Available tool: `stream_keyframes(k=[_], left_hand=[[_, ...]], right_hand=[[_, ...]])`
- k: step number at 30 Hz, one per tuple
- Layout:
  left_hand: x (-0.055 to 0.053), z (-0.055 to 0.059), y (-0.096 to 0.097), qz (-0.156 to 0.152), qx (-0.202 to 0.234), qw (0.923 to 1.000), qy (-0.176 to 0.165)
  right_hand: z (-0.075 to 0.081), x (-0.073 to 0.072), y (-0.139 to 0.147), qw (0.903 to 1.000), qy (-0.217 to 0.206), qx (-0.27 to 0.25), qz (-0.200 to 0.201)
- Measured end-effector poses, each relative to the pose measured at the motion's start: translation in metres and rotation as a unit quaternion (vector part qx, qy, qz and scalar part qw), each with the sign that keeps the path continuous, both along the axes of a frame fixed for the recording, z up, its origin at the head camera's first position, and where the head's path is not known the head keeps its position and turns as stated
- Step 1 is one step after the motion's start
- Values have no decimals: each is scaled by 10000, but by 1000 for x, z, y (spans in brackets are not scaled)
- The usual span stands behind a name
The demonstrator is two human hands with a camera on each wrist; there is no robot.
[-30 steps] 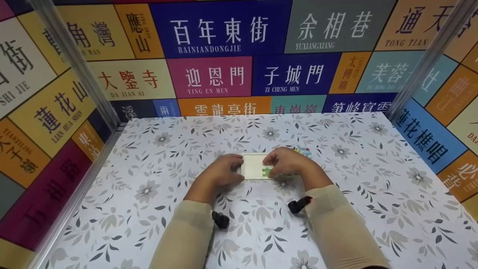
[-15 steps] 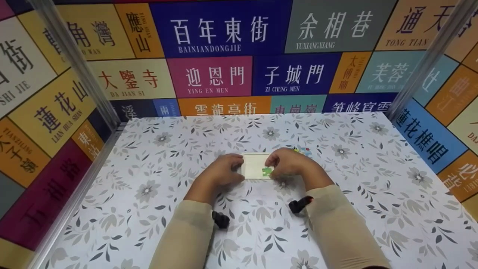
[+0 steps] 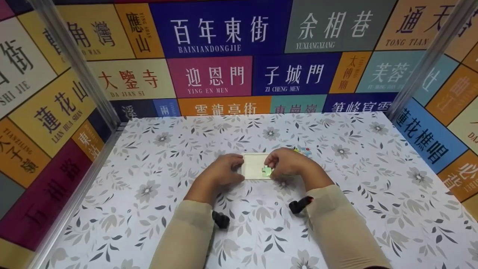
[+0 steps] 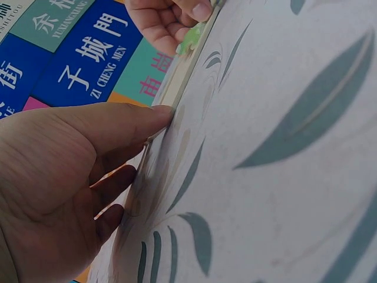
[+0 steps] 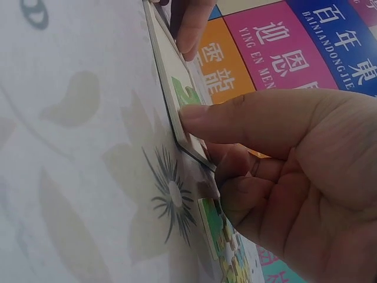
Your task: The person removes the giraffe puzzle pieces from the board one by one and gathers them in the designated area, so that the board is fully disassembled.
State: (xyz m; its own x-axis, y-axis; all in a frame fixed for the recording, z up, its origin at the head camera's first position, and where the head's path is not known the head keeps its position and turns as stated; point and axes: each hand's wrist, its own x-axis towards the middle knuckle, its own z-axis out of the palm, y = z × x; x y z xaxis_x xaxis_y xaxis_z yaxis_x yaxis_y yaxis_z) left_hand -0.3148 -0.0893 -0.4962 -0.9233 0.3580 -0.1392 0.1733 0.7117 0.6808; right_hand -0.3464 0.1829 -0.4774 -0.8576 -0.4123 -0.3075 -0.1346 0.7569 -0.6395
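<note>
A shallow cream puzzle tray (image 3: 254, 164) lies on the table. My left hand (image 3: 220, 172) grips its left edge, thumb at the near corner and fingers toward the far one. Over the tray's right end, my right hand (image 3: 289, 162) pinches a green jigsaw piece (image 3: 266, 172). In the right wrist view the thumb presses on the green piece (image 5: 186, 97) near the tray's rim, and the forefinger is mostly hidden behind it. The left wrist view shows the tray (image 4: 172, 94) edge-on, with the left thumb along its near side.
More colourful jigsaw pieces (image 3: 304, 150) lie just beyond the right hand, partly hidden by it; the right wrist view shows these pieces (image 5: 232, 247) close beside the tray. A flower-print cloth (image 3: 149, 190) covers the table. Printed sign panels (image 3: 220, 74) wall in the back and sides.
The green piece has turned and shifted slightly within the right hand's pinch, over the tray's right end. The right hand has moved slightly; the left hand and tray have stayed put.
</note>
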Motion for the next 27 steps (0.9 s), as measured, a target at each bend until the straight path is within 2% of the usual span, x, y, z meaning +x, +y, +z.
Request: stream_keyframes(k=[6,13,23,27], left_hand=[[-1,0,0,-12,-76,10000,-43],[-1,0,-1,3,84,10000,-44],[1,1,0,136,28,9998,-112],[1,1,0,116,-13,9999,-92]], right_hand=[[2,1,0,9999,-6,-136,-23],[4,0,12,9989,151,-441,1],[9,0,64,9953,194,-948,-93],[12,3,90,9953,209,-926,-185]])
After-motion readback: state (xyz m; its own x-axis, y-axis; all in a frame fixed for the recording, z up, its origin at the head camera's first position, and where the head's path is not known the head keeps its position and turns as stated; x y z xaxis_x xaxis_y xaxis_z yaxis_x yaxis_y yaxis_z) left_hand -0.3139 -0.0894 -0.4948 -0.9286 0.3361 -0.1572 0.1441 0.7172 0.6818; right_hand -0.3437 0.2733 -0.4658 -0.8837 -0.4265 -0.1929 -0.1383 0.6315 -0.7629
